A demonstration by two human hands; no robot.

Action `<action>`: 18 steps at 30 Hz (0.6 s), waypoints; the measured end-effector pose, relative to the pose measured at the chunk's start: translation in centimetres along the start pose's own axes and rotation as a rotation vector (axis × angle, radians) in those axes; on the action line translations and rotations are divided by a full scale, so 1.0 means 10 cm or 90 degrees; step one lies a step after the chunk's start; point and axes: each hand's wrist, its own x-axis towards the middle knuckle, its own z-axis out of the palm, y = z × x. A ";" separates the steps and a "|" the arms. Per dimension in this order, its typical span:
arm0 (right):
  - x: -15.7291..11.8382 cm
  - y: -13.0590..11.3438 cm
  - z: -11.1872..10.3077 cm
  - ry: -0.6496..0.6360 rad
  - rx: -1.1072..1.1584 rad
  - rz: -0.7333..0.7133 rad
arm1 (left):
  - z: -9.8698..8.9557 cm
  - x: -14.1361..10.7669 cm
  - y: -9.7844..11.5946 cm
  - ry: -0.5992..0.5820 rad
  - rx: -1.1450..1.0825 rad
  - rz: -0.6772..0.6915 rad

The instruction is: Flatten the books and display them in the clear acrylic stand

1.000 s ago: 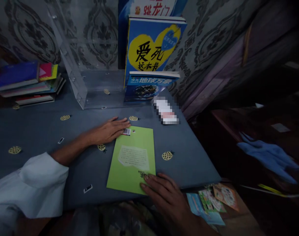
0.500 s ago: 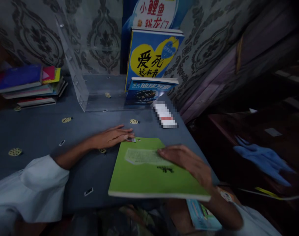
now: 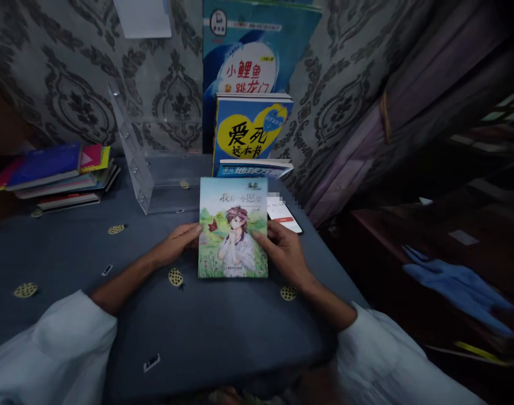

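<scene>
A thin book is held upright above the table, its cover showing a drawn figure in white, a red butterfly and green grass. My left hand grips its left edge, with the fingers partly behind it. At the right edge my right hand holds it, thumb on the front cover and fingers behind. Just behind the book stands a clear acrylic rack with books on its right side: a blue and yellow one, a larger teal one behind, and a low blue one in front, partly covered.
A phone lies by my right hand, near the table's right edge. At the left a pile of books sits on the grey tablecloth. Beyond the right edge a blue cloth lies lower down.
The book, earlier green side up near the table's front edge, now stands raised farther back with its picture cover towards me. Both hands have closed on its sides. The view has tilted up.
</scene>
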 end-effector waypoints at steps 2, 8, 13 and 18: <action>0.02 0.07 0.04 -0.016 0.032 0.055 | -0.03 -0.01 0.03 -0.023 0.002 -0.047; 0.09 0.21 0.00 -0.006 -0.162 0.057 | -0.13 -0.02 0.13 -0.137 0.120 -0.188; 0.10 0.17 -0.03 -0.021 -0.367 -0.010 | -0.18 0.00 0.08 -0.078 0.180 -0.200; 0.05 0.14 -0.03 -0.051 -0.519 -0.013 | -0.19 0.00 0.07 0.119 0.479 -0.001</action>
